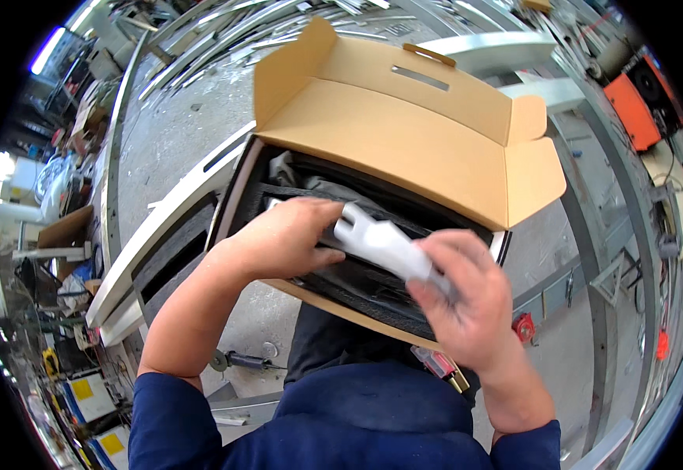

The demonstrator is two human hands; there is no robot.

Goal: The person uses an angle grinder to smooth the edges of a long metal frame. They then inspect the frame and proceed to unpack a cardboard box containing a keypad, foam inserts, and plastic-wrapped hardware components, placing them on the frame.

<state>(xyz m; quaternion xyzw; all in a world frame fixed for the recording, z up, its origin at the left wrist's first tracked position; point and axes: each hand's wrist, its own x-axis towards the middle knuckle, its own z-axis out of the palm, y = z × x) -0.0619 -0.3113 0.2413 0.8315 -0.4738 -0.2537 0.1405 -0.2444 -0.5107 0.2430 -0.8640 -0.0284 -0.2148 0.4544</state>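
Note:
A pale grey-white piece with a forked end [384, 244], blurred by motion, slants over the open cardboard box. My right hand [471, 294] grips its lower right end between thumb and fingers. My left hand [290, 235] is by the forked end, thumb and fingertips apart; whether it touches the piece I cannot make out. Underneath, the cardboard box [404, 117] has its lid folded back, away from me. Black foam [400, 313] lines the inside, with a dark grey wrapped item [341, 190] along the far side. My hands hide part of the contents.
A black foam sheet [173, 254] with cut-outs leans left of the box, beside a white metal beam [161, 207]. Metal frames [592, 258] run along the right. An orange machine [635, 106] stands far right, and a red tape measure [523, 327] lies near my right wrist.

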